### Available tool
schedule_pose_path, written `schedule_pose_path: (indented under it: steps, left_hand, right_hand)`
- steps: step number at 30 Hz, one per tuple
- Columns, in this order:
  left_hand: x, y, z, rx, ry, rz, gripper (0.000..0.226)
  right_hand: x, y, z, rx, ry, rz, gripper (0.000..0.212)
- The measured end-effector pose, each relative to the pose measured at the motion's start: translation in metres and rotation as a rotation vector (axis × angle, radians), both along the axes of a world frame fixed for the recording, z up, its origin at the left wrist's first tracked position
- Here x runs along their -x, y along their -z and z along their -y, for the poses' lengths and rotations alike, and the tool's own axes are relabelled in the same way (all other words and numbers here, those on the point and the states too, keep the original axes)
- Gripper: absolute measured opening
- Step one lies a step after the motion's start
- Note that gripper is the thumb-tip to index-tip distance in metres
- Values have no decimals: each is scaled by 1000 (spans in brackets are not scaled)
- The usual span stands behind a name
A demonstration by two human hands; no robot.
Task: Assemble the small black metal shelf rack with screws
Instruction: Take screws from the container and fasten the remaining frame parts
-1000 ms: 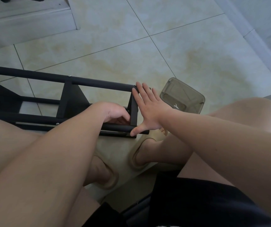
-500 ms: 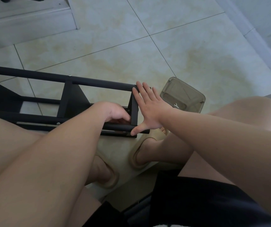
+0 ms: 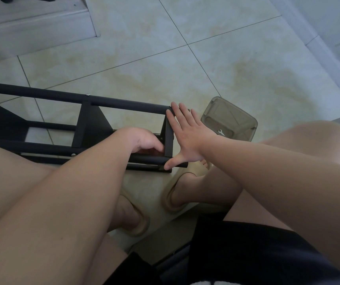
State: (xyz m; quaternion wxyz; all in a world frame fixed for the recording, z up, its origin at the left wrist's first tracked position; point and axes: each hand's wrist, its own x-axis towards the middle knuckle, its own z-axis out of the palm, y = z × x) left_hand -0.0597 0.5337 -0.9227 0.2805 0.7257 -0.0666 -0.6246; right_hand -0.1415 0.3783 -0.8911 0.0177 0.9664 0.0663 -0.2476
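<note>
**Left grip** [image 3: 144, 140]: the fingers are curled inward at the inner face of the end panel [image 3: 169, 140]. Whether they pinch a screw, a tool or nothing is hidden, so its state cannot be told.

**Right grip** [image 3: 187, 138]: it lies flat, fingers straight and spread, and holds nothing. It presses on the outer face of the same panel, with the thumb on the lower bar [image 3: 144, 160].

**Rack** [image 3: 41, 93]: it lies on its side on the floor [image 3: 247, 68], in front of the seated person's legs. It looks partly assembled, and a screw head [image 3: 87, 95] shows on the upper bar.

**Box** [image 3: 232, 118]: clear, just right of the rack, with a small wrench [image 3: 221, 132] inside.

**Probable faults**
- The joint is worked by feel, out of sight, so a screw started at a slant may cross-thread.
- If the flat right grip eases off, the panel may shift from the bars and the holes fall out of line.
- A screw that slips from hidden fingers would drop to the floor under the rack.
- The left fingers sit between panel and bar, where a sudden shift could pinch them.
- Hand-tightening alone may leave the joint loose, since the wrench lies unused in the box.
</note>
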Motion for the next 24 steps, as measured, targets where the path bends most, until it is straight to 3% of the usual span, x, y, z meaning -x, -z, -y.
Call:
schedule_pose_path:
  steps: [9,13,16,19,24]
  left_hand:
    - [0,-7,-2,-3,-17,-148,27]
    - [2,-7,0,-17,-17,-34,12]
    - [1,-3,1,-26,2,49,24]
    - [0,-6,-1,-1,-1,-27,10]
    - [2,-8,-2,9,-5,-116,17]
  right_hand:
    - [0,0,0,-6,0,1,159]
    - [0,0,0,-5,1,-1,159]
    - [0,0,0,-3,3,-4,159]
    - [0,0,0,4,1,-4,159]
    - [0,0,0,0,5,-8,159]
